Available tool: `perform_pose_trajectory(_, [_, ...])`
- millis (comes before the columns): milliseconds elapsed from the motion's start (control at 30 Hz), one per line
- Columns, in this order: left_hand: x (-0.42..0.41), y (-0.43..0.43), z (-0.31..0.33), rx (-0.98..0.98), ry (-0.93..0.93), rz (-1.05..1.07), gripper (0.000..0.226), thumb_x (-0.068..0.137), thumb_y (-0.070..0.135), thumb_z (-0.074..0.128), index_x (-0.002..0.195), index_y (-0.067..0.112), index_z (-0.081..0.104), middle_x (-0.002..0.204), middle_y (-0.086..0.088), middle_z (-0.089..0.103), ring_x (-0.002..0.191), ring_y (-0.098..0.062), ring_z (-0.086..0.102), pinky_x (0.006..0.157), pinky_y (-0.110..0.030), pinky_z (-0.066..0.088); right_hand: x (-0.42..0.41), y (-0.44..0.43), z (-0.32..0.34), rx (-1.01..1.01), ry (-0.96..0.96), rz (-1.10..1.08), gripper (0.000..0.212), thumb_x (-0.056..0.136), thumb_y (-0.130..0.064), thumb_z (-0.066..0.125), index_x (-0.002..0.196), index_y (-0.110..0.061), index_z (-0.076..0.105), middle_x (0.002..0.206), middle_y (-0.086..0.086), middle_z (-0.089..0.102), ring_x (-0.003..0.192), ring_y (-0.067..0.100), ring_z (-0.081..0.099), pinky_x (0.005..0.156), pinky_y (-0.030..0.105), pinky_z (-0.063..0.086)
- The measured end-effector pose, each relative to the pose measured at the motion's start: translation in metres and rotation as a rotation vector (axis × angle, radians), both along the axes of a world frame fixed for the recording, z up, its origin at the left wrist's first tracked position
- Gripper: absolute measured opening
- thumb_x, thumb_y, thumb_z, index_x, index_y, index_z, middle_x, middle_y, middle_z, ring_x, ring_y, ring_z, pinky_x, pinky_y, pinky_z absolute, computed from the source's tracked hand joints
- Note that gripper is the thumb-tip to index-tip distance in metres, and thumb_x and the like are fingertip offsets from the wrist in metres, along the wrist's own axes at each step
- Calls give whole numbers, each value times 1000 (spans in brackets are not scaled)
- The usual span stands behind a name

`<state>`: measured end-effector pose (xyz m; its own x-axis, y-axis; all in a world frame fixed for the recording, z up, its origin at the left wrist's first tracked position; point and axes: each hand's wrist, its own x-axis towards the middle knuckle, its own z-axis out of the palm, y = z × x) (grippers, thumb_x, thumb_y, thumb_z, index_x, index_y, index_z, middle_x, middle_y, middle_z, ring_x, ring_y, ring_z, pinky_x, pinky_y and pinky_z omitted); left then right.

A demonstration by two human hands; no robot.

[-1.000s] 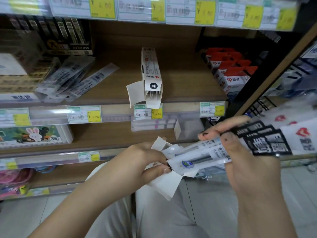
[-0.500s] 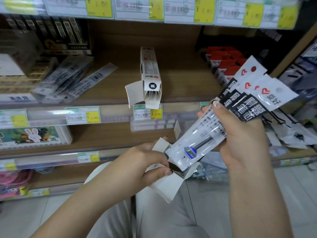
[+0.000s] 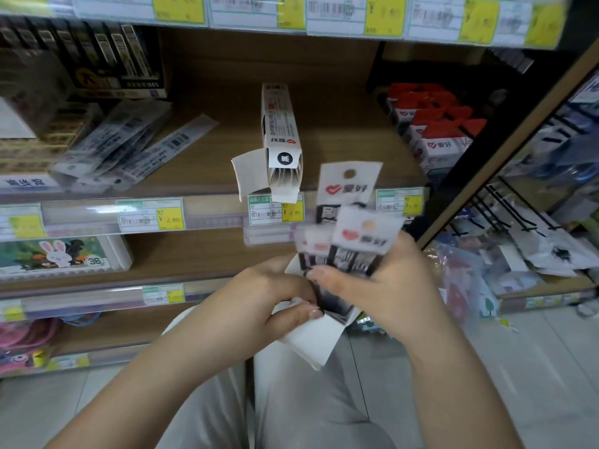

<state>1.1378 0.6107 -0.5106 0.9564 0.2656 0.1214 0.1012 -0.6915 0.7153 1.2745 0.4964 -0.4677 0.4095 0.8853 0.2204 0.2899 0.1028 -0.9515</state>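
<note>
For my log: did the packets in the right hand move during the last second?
Yes. The packets swung left and upright, nearer the open box on the shelf.

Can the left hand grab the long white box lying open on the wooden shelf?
Probably yes: nothing stands between them. But the left hand grips a small white cardboard carton, so it would have to let go before taking the long white cardboard box.

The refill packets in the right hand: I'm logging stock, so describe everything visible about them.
The refill packets are a small fanned bunch, blurred: white card headers with a red heart logo and round hang hole, black printed bands below. They stand upright, gripped by the right hand, their lower ends meeting the open white carton that the left hand holds.
</note>
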Motion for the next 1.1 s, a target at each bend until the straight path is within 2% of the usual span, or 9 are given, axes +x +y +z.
perform_pose_trajectory(100, [1,2,1,-7,-13,14,32,81,50,49,87,25,69,88,17,53,81,4,53,68,-12,42,2,-1,-2,21,3,28,57,62,-29,77,115,-34,55,109,-9,68,105,13,64,88,31,52])
perform_pose_trajectory(200, [2,2,2,-24,1,21,34,80,52,49,86,25,69,91,10,56,82,-3,56,69,-21,45,7,-4,1,64,-23,-4,47,67,-28,74,111,-32,58,109,-7,67,107,14,63,94,29,49])
perform_pose_trajectory(300, [2,2,3,-22,8,35,28,79,54,49,88,31,64,86,15,54,78,-1,54,64,-13,39,8,-2,-2,-51,-199,-41,14,72,-20,72,84,-28,70,97,-11,70,100,5,63,86,17,48])
perform_pose_trajectory(400, [2,2,3,-27,16,43,28,78,54,49,89,33,63,83,20,52,77,3,53,63,-8,36,10,0,-8,-243,-282,-65,11,74,-8,73,69,-19,72,88,-11,70,89,2,64,82,23,50])
perform_pose_trajectory(500, [2,2,3,-24,28,51,28,76,56,48,91,36,62,77,21,52,74,2,53,60,-7,34,8,-1,-3,-328,-386,-112,13,76,-7,72,71,-19,72,81,-9,70,80,2,63,78,26,50])
perform_pose_trajectory(633, [2,3,4,-28,29,61,30,76,57,47,89,35,63,79,23,52,73,2,53,59,-8,34,6,-6,9,-177,-449,-237,10,77,-10,72,80,-19,74,81,-9,69,80,4,63,75,21,50])
perform_pose_trajectory(800, [3,1,4,-28,13,39,28,77,54,50,87,32,65,81,27,52,68,4,51,57,-6,33,1,-4,6,-325,-559,-174,10,80,-23,67,74,-22,75,84,-7,69,83,9,62,73,35,52])
perform_pose_trajectory(933, [0,1,1,5,33,79,34,75,59,45,96,38,60,74,10,55,70,-6,53,57,-11,35,-1,-4,9,-662,-613,-89,6,82,-33,66,85,-31,71,85,-12,63,88,11,59,74,30,50])
perform_pose_trajectory(1100, [-2,0,1,92,31,97,44,78,59,38,91,30,68,74,9,62,71,-5,52,60,-21,41,-1,-4,1,-652,-603,-133,10,78,-36,70,84,-28,71,67,-14,52,69,5,50,56,23,36])
